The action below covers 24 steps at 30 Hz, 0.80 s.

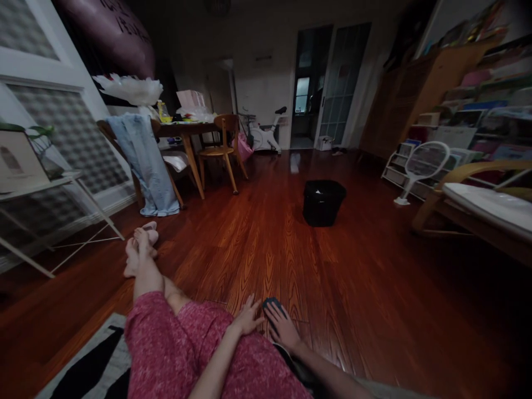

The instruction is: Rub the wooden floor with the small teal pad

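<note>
I sit on the floor with my legs in pink patterned trousers (187, 343) stretched out ahead. My left hand (248, 317) rests on my knee, fingers spread and flat, holding nothing. My right hand (282, 326) lies beside it with the fingers stretched over a small dark blue object (272, 303) that shows at the fingertips; whether the hand grips it I cannot tell. My bare feet (140, 246) lie crossed on the wooden floor.
A black bin (322, 202) stands mid-floor. A wooden table (187, 130) and chairs with a blue cloth (143, 166) are at left, a white folding stand (62, 188) nearer. A wooden armchair (477, 205), white racket-shaped swatter (424, 163) and bookshelves are right. A striped rug (89, 368) lies under me.
</note>
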Motion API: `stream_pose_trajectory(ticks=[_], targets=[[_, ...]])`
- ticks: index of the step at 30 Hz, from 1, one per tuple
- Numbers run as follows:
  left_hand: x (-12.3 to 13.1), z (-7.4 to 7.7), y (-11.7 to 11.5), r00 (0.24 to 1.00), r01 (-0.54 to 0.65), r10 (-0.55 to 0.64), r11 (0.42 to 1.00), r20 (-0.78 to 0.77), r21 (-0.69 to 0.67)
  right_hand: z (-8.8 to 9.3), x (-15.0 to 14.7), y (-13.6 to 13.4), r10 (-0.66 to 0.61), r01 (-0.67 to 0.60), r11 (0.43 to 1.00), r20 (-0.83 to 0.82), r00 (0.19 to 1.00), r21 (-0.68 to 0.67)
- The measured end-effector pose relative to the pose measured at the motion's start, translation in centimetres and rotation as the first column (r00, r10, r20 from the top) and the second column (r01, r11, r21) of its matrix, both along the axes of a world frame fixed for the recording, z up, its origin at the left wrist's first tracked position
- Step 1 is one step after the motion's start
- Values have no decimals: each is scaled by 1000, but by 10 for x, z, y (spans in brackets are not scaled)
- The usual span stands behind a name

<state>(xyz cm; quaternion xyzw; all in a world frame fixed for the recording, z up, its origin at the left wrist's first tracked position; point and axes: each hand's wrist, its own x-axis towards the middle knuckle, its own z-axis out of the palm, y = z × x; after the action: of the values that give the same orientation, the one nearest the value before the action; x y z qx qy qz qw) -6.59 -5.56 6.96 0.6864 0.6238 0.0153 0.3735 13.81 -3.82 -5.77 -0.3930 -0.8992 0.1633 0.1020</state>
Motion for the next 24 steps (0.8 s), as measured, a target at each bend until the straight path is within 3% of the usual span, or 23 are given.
stream_pose_trajectory(ticks=[3,6,10,13,16,20,22,24], targets=[[0,2,-1,1000,-3,3,1000,-10,10,22,6,33,43,-44,999,-23,999,-20],[0,5,-2,999,4,-4,1000,-33,10,31,33,62,-136,136,990,-8,991,-20],[0,8,-2,1000,12,-12,1000,-26,6,19,85,75,-370,370,929,20,929,22],[0,6,0,1000,16,-16,1000,-26,-9,-1,116,56,-504,499,860,33,863,103],[0,2,1,999,15,-15,1000,-30,-13,-22,125,16,-554,543,824,32,832,161],[-2,-1,1,1000,19,-19,1000,-17,-10,-36,113,-35,-530,516,842,57,846,159],[-2,-1,0,1000,19,-20,1000,-14,-8,-36,105,-42,-519,507,849,59,853,149],[-2,-1,0,1000,22,-23,1000,-16,-10,-31,99,-32,-508,498,856,49,860,141]])
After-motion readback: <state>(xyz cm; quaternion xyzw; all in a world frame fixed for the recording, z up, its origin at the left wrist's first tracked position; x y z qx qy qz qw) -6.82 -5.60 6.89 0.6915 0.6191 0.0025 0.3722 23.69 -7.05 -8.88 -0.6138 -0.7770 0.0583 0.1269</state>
